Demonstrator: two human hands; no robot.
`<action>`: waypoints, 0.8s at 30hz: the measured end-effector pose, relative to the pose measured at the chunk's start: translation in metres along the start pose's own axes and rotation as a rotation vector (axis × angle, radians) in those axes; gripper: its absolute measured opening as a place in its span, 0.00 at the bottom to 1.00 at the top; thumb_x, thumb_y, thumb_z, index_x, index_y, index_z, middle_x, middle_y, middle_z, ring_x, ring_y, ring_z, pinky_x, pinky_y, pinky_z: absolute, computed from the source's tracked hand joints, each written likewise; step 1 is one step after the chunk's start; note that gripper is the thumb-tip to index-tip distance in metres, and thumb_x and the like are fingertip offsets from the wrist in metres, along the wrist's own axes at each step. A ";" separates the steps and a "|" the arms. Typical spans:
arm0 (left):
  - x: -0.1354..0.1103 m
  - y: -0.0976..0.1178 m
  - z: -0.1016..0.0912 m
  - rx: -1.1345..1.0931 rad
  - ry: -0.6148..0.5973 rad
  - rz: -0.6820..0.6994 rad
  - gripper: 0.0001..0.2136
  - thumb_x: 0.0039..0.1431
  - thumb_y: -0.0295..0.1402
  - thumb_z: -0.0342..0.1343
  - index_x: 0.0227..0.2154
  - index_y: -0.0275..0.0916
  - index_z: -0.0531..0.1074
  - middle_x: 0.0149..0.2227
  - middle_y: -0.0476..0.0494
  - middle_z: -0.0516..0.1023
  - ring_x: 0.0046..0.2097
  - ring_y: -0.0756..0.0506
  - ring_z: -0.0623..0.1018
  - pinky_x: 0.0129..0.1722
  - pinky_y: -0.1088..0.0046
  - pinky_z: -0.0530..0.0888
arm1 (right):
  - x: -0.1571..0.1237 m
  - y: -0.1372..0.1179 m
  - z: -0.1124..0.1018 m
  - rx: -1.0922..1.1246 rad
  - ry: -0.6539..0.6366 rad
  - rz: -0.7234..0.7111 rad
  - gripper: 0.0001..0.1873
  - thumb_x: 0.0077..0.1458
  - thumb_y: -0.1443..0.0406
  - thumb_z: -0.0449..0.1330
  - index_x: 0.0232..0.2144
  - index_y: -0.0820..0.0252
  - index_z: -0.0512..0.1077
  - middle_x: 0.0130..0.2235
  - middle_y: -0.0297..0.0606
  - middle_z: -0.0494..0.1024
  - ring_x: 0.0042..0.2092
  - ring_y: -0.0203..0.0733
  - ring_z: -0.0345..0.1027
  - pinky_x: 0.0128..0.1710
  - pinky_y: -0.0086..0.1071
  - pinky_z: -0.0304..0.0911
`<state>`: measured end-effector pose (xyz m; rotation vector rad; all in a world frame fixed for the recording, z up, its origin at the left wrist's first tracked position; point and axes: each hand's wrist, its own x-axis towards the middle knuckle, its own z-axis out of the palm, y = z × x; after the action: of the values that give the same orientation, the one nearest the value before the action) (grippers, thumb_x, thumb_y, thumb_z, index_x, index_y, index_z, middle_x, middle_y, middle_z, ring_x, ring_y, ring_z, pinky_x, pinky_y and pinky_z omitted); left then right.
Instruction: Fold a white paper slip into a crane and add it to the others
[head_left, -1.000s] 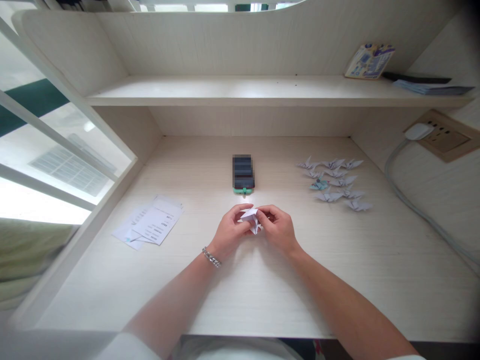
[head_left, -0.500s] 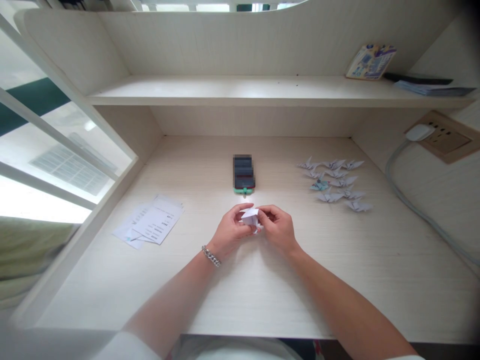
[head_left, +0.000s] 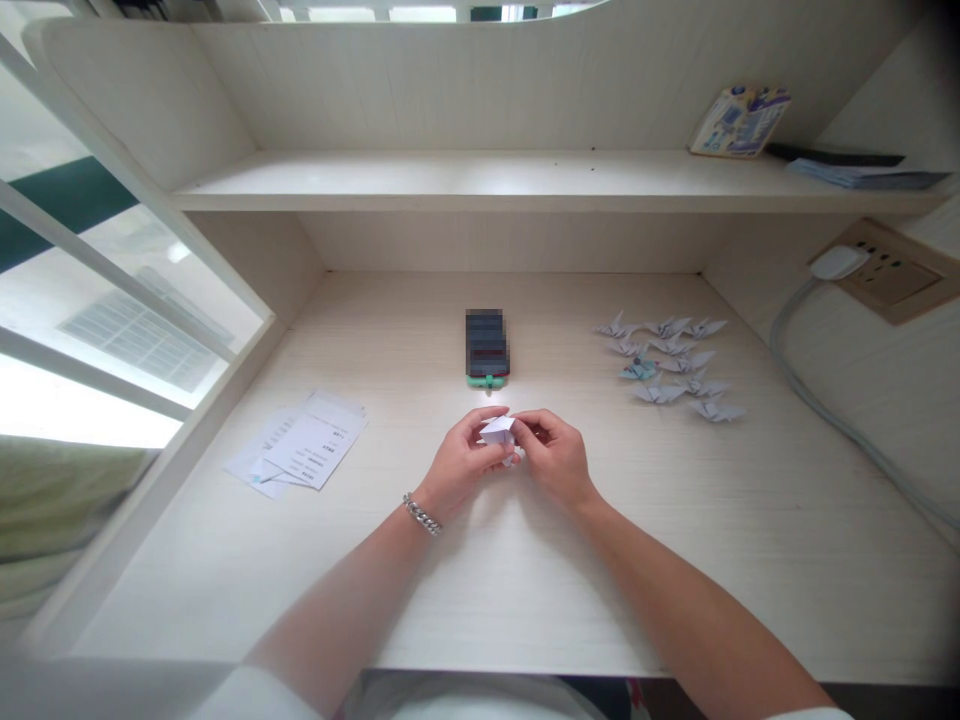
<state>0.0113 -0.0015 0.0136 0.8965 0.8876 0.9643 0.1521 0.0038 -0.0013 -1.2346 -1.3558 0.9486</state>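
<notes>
A small piece of folded white paper (head_left: pixel 497 431) is held between both hands above the desk. My left hand (head_left: pixel 466 455), with a chain bracelet at its wrist, grips the paper's left side, thumb in front. My right hand (head_left: pixel 559 455) pinches its right edge between thumb and fingers. The paper's lower part is partly hidden by the fingers. Off to the right stand several folded paper cranes (head_left: pixel 660 395) in loose rows, mostly white, with one bluish crane (head_left: pixel 638 369) among them.
Beyond the hands lies a phone (head_left: pixel 487 345) on the desk, a green piece at its near end. Printed paper sheets (head_left: pixel 319 440) overlap at the left. On the right, a grey cable (head_left: pixel 795 370) runs from a wall socket (head_left: pixel 896 270). A shelf (head_left: pixel 420 180) spans the back.
The folded paper has tilted slightly between the fingers, and the left thumb has shifted up a little over it. Both hands stay in nearly the same place.
</notes>
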 end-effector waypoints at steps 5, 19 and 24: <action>0.001 -0.003 -0.002 0.053 -0.008 0.045 0.24 0.46 0.27 0.60 0.48 0.36 0.64 0.36 0.42 0.73 0.33 0.48 0.76 0.37 0.67 0.73 | -0.001 0.001 0.000 -0.009 -0.017 0.007 0.10 0.52 0.60 0.57 0.31 0.58 0.74 0.32 0.39 0.76 0.33 0.42 0.70 0.33 0.33 0.65; 0.002 -0.002 -0.003 0.048 0.020 0.045 0.27 0.39 0.26 0.65 0.47 0.36 0.66 0.41 0.40 0.72 0.37 0.48 0.75 0.39 0.70 0.73 | 0.002 0.002 -0.001 -0.007 0.003 0.015 0.09 0.50 0.62 0.58 0.29 0.61 0.75 0.31 0.39 0.77 0.32 0.40 0.70 0.32 0.31 0.64; 0.001 -0.001 -0.004 0.051 -0.007 0.013 0.28 0.40 0.26 0.65 0.48 0.37 0.65 0.41 0.41 0.72 0.37 0.48 0.76 0.37 0.72 0.72 | 0.003 0.003 -0.002 0.026 -0.016 0.029 0.09 0.50 0.61 0.59 0.30 0.61 0.75 0.31 0.39 0.77 0.31 0.40 0.70 0.30 0.31 0.64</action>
<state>0.0085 0.0001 0.0111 0.9502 0.9045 0.9526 0.1546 0.0068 -0.0034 -1.2324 -1.3369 0.9956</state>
